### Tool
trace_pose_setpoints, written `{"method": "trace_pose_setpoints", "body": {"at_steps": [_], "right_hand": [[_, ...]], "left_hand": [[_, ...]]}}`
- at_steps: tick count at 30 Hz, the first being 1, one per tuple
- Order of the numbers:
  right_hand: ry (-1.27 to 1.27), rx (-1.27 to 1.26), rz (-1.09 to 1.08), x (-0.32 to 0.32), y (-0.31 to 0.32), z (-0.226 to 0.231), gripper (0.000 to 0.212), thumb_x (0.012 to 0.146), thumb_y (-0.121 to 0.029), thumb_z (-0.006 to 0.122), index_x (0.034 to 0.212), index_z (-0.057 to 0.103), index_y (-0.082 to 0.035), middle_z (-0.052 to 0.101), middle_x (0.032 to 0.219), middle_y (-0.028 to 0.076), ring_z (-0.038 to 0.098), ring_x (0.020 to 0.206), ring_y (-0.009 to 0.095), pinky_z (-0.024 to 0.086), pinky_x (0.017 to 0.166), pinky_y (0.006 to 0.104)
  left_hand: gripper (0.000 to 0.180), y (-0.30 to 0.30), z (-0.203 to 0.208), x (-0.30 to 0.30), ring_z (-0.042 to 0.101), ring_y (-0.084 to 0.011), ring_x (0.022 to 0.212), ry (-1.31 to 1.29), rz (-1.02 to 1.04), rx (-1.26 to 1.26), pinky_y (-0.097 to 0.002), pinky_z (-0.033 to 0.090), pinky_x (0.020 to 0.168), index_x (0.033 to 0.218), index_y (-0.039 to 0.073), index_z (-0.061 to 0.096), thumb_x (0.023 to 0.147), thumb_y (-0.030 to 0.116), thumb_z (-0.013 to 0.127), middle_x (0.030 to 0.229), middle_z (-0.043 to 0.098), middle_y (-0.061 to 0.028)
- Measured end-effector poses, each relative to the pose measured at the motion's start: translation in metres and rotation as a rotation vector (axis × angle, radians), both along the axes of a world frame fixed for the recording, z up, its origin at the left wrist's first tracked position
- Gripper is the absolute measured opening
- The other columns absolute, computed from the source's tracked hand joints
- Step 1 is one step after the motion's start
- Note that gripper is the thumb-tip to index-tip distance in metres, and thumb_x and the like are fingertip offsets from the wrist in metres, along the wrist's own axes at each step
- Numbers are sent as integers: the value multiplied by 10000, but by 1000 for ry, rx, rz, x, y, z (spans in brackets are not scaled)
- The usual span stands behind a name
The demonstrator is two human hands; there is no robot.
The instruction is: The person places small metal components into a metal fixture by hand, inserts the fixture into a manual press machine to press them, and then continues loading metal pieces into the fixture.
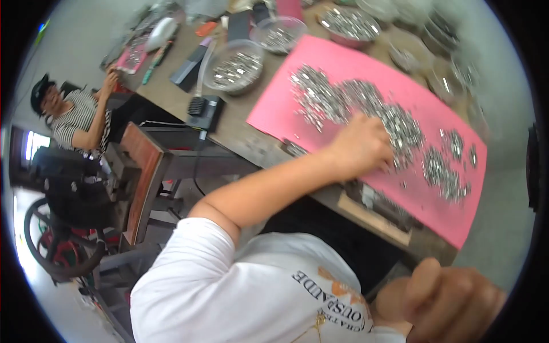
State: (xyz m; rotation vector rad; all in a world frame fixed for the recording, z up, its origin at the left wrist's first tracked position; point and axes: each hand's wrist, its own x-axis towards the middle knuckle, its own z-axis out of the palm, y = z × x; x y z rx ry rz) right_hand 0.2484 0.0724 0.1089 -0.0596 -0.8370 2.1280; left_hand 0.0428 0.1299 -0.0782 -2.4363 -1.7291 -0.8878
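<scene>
1. Looks like a small-parts workshop.
2. Has a heavy machine (71, 183) with a handwheel (28, 231) at the left.
3. Shows metal parts (320, 96) heaped on a pink sheet (280, 114), right.
4. Holds bowls (209, 70) of parts along the bench's (243, 134) far side.
5. Seats a co-worker (83, 117), far left.

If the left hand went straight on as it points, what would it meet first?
Probably the heap of small silvery pieces on the pink sheet; blur hides whether the left hand already touches it.
</scene>
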Motion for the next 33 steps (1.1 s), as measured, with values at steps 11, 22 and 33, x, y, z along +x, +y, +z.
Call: {"method": "trace_pose_setpoints", "body": {"at_steps": [11, 22, 33], "right_hand": [[-694, 1401, 136, -55, 51, -62, 540, 844, 2, 682, 1380, 615, 27, 645, 824, 93, 592, 757, 280, 469, 802, 394], [-1123, 711, -70, 53, 65, -78, 517, 910, -3, 629, 1418, 573, 79, 672, 874, 86, 603, 801, 149, 487, 752, 293], [-1108, 602, -260, 92, 67, -110, 438, 955, 0, 637, 1390, 610, 46, 670, 906, 55, 620, 843, 121, 492, 759, 268]], "left_hand": [[93, 18, -10, 32, 584, -177, 957, -7, 58, 113, -380, 398, 820, 747, 188, 728, 741, 274, 765, 823, 621, 49], [98, 1, 8, 19, 610, -206, 995, -126, 11, 67, -412, 438, 875, 817, 214, 801, 757, 292, 796, 860, 667, 45], [199, -16, 23, -2, 640, -193, 1032, -256, -23, -99, -379, 430, 899, 911, 159, 826, 720, 161, 883, 923, 695, 36]]}}
